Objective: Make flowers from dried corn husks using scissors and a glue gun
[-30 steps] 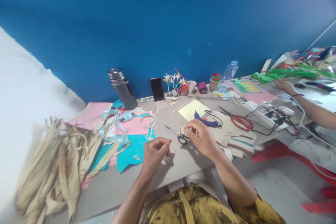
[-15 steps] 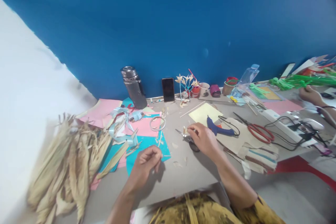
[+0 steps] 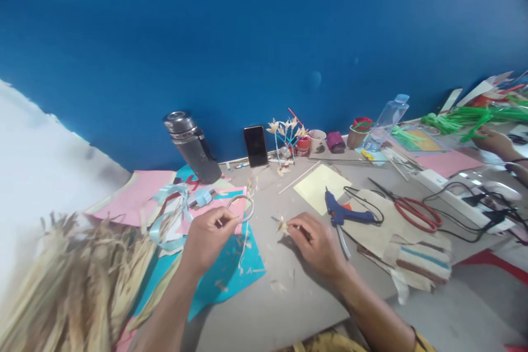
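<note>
My left hand (image 3: 211, 235) is closed in a pinch at the lower left edge of a thin white ring (image 3: 252, 209), over pink and blue paper. A thin pale strip (image 3: 244, 247) hangs or lies below the ring. In my right hand (image 3: 315, 242) a small pale husk flower (image 3: 282, 225) is pinched between thumb and fingertips, just above the table. A metal tip (image 3: 275, 219) pokes out behind the flower, the rest hidden. Blue paper (image 3: 231, 280) with husk scraps lies below my left hand. A blue glue gun (image 3: 348, 214) lies right of my right hand.
Dried corn husks (image 3: 78, 286) lie at left, near light-blue ribbon (image 3: 159, 231). A flask (image 3: 192, 148), phone (image 3: 256, 146) and husk flowers on stems (image 3: 286, 132) stand along the wall. Right are red-handled scissors (image 3: 418, 214), a power strip (image 3: 449, 195) and another person's hand (image 3: 493, 140).
My left hand has moved up to the white ring and pinches its edge. My right hand has shifted down and left with the husk flower. The view has tilted and turned slightly.
</note>
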Tool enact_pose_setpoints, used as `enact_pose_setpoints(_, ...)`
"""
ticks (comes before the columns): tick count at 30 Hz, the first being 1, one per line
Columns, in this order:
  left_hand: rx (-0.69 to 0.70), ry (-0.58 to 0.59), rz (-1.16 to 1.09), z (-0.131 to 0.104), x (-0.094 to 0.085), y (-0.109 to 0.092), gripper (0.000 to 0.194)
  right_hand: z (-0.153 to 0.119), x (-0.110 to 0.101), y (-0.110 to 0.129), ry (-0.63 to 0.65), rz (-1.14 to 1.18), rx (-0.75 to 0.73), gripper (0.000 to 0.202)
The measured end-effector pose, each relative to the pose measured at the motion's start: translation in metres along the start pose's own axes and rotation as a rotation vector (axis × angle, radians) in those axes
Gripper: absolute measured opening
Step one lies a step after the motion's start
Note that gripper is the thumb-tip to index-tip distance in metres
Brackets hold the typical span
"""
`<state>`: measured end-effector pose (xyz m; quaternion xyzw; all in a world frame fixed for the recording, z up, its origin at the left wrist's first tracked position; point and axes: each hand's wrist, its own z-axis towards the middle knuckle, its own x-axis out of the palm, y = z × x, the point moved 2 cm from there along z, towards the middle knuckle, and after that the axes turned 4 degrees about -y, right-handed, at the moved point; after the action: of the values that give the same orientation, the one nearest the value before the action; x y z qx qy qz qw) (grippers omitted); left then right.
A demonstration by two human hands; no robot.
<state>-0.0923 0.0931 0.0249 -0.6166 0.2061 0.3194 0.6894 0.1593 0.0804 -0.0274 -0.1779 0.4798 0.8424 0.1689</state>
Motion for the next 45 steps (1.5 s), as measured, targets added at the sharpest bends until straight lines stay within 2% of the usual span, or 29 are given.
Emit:
enact_pose_setpoints(2, 0.019, 0.008, 0.092, 0.021, 0.008, -0.004, 0.029, -0.004, 0.003, 0.000, 0.032, 0.013, -0.005, 0.018)
enact_pose_setpoints(6, 0.077, 0.011, 0.192, 0.058, 0.030, -0.013, 0.022, -0.010, 0.009, 0.002, 0.097, 0.023, -0.006, 0.017)
enact_pose_setpoints(10, 0.076, -0.016, 0.214, 0.074, 0.046, -0.018, 0.029, -0.009, 0.010, 0.002, 0.119, -0.017, 0.043, 0.019)
enact_pose_setpoints(13, 0.029, -0.013, 0.009, 0.064, 0.049, -0.019, 0.025, -0.007, 0.007, -0.002, 0.069, -0.016, 0.121, 0.019)
enact_pose_setpoints(14, -0.001, 0.034, -0.081, 0.056, 0.050, -0.020, 0.026, -0.005, 0.006, -0.003, 0.043, 0.000, 0.145, 0.019)
enact_pose_setpoints(17, -0.086, 0.270, -0.289, 0.024, 0.055, -0.026, 0.030, -0.002, 0.002, -0.004, -0.048, 0.036, 0.193, 0.016)
enact_pose_setpoints(19, -0.169, 0.353, -0.381, 0.003, 0.060, -0.027, 0.027, -0.001, 0.000, -0.002, -0.080, 0.033, 0.199, 0.016)
enact_pose_setpoints(23, -0.260, 0.377, -0.499, -0.022, 0.072, -0.015, 0.022, -0.001, -0.002, 0.006, -0.083, 0.024, 0.168, 0.019)
enact_pose_setpoints(28, -0.269, 0.346, -0.604, -0.029, 0.082, -0.001, 0.019, 0.001, -0.006, 0.019, -0.083, 0.014, 0.144, 0.019)
enact_pose_setpoints(37, -0.186, 0.377, -0.621, -0.039, 0.072, -0.017, 0.020, 0.004, -0.019, 0.045, 0.020, 0.003, 0.193, 0.017)
enact_pose_setpoints(39, -0.172, 0.322, -0.637, -0.041, 0.068, -0.018, 0.021, 0.014, -0.030, 0.044, 0.084, 0.012, 0.214, 0.017)
enact_pose_setpoints(41, -0.189, 0.250, -0.663, -0.041, 0.065, -0.018, 0.022, 0.037, -0.042, 0.037, 0.151, -0.026, 0.223, 0.022)
enact_pose_setpoints(45, -0.271, 0.200, -0.721, -0.040, 0.068, -0.012, 0.021, 0.109, -0.056, 0.004, 0.228, -0.463, 0.151, 0.022)
